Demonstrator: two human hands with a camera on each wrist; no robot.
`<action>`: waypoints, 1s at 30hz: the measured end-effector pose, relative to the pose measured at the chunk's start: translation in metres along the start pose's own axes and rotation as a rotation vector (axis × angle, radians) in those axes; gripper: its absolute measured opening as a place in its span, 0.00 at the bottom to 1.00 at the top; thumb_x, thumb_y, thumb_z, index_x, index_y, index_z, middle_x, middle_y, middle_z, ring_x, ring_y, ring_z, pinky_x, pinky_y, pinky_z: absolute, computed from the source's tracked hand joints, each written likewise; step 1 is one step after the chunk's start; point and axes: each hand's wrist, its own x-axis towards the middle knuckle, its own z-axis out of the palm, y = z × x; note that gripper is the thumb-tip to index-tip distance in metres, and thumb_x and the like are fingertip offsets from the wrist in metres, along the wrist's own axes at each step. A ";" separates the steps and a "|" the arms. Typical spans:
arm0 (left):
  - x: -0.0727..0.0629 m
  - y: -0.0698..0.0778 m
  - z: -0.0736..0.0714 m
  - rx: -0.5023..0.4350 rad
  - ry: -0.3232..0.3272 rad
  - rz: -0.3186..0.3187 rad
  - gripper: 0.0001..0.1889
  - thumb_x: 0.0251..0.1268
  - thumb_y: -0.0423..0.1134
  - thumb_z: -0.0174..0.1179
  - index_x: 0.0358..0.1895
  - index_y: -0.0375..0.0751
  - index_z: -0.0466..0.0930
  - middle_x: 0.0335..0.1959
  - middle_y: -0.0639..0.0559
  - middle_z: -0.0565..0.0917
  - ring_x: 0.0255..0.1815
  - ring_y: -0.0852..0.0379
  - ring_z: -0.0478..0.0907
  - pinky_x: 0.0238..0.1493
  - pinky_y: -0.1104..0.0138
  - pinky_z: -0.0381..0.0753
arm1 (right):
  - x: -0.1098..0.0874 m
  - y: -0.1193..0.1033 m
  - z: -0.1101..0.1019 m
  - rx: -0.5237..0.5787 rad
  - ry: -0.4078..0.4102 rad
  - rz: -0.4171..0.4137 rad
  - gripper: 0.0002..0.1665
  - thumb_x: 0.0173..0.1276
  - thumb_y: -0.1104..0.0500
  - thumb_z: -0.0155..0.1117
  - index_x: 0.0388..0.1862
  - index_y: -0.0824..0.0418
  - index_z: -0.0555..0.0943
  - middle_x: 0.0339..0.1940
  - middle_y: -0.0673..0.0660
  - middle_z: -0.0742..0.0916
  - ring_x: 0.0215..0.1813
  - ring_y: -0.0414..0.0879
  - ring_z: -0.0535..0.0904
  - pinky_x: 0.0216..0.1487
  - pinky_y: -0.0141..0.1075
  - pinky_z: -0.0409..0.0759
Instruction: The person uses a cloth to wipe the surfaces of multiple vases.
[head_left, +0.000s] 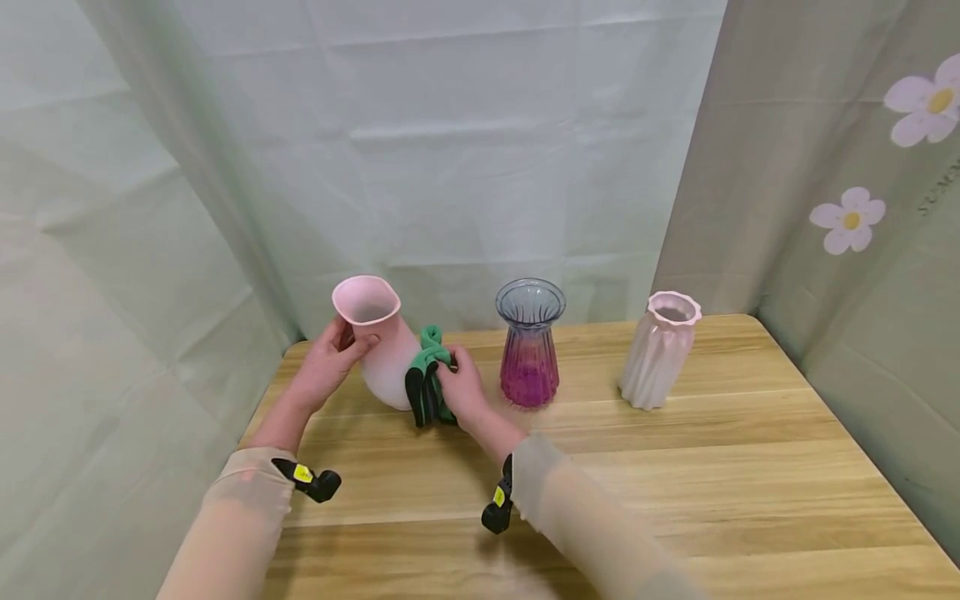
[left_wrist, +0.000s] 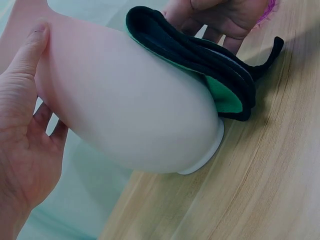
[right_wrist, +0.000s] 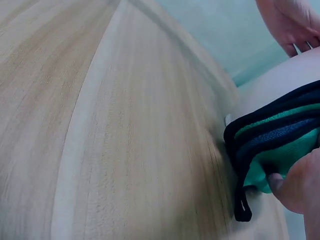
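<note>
A pink-and-white vase (head_left: 384,367) leans toward the left in the head view, its wide mouth facing up and its base at the tabletop. My left hand (head_left: 328,367) grips its neck, with the thumb on the near side. At the vase's right side, my right hand (head_left: 465,388) pinches a folded green cloth with black edging (head_left: 431,360). The left wrist view shows the cloth (left_wrist: 227,95) lying against the white belly of the vase (left_wrist: 135,100). Part of the right fingers is hidden behind the folds.
Right of my right hand stands a ribbed glass vase (head_left: 529,358), blue-grey above and magenta below. Farther right is a pale pleated vase (head_left: 654,358) with a scalloped rim. All stand on a wooden table (head_left: 720,475), with a pale curtain (head_left: 465,167) behind.
</note>
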 end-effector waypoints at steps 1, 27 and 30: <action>0.000 0.000 0.000 0.002 0.000 -0.002 0.37 0.76 0.42 0.62 0.81 0.48 0.53 0.76 0.45 0.63 0.77 0.48 0.59 0.61 0.78 0.71 | 0.000 0.001 0.000 0.006 -0.001 -0.001 0.11 0.78 0.64 0.56 0.55 0.62 0.79 0.55 0.56 0.82 0.57 0.48 0.76 0.58 0.42 0.77; -0.003 0.003 -0.001 0.035 -0.020 -0.007 0.38 0.76 0.44 0.62 0.82 0.51 0.52 0.76 0.45 0.63 0.77 0.47 0.60 0.61 0.77 0.71 | 0.010 -0.089 0.012 0.084 -0.055 -0.176 0.11 0.78 0.62 0.58 0.55 0.62 0.80 0.50 0.53 0.83 0.52 0.42 0.77 0.57 0.39 0.78; -0.003 0.002 -0.001 0.032 -0.021 -0.004 0.38 0.76 0.43 0.62 0.81 0.51 0.53 0.76 0.46 0.63 0.77 0.47 0.60 0.61 0.77 0.71 | 0.011 -0.092 0.014 0.108 -0.051 -0.179 0.10 0.78 0.64 0.59 0.54 0.62 0.80 0.49 0.53 0.83 0.50 0.42 0.77 0.56 0.38 0.78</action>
